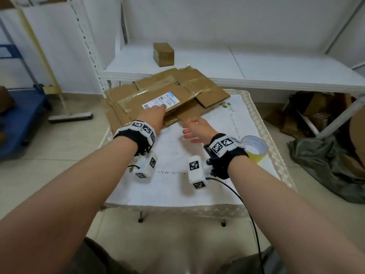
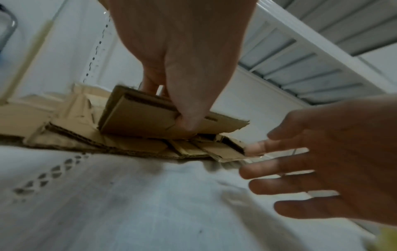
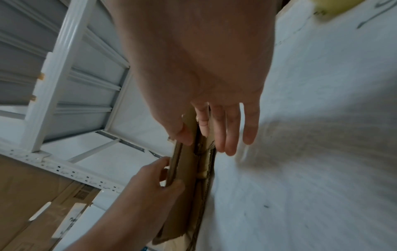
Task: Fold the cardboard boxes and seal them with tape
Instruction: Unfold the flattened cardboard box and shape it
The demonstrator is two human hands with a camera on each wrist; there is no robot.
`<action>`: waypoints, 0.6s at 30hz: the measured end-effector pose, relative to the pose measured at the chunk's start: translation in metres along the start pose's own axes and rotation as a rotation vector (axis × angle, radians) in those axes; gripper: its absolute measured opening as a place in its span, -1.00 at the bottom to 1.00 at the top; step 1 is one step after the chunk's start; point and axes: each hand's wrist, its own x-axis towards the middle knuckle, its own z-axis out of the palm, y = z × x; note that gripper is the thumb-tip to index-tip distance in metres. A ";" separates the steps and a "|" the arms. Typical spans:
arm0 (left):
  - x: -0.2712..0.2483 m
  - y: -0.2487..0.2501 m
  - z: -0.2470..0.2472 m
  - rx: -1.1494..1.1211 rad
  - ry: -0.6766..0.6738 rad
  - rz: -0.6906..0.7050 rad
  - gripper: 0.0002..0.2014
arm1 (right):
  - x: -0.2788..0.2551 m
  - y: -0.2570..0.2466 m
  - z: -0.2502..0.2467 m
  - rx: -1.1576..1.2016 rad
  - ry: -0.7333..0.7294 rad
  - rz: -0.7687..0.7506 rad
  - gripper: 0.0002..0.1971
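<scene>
A stack of flattened cardboard boxes (image 1: 207, 89) lies on the far left part of the small white-clothed table (image 1: 177, 190). The top flattened box (image 1: 158, 97) carries a white shipping label. My left hand (image 1: 156, 115) grips this box's near edge, thumb under it and fingers on top; the left wrist view shows the top flattened box (image 2: 137, 118) raised slightly off the stack by my left hand (image 2: 169, 105). My right hand (image 1: 195, 129) hovers open beside the stack's near edge with its fingers spread, right hand (image 3: 214, 135). A yellowish tape roll (image 1: 255, 148) lies by my right wrist.
A small assembled cardboard box (image 1: 164, 54) stands on the white shelf (image 1: 276, 66) behind the table. A broom (image 1: 69, 116) and a blue cart (image 1: 21, 115) are on the floor at left. Cardboard scraps and a dark bag (image 1: 325, 165) lie at right.
</scene>
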 end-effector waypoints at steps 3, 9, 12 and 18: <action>-0.005 0.001 -0.012 0.061 0.039 -0.023 -0.65 | -0.009 0.001 -0.006 0.038 -0.008 -0.004 -0.86; -0.020 0.005 -0.031 0.002 0.219 -0.081 -0.77 | -0.027 -0.008 -0.027 0.126 0.024 -0.012 -0.72; -0.029 0.005 -0.044 -0.029 0.294 -0.103 -0.80 | -0.037 -0.012 -0.028 0.181 0.033 -0.037 -0.68; -0.057 0.009 -0.065 -0.041 0.415 -0.087 -0.79 | -0.058 -0.013 -0.023 0.226 0.014 -0.056 -0.92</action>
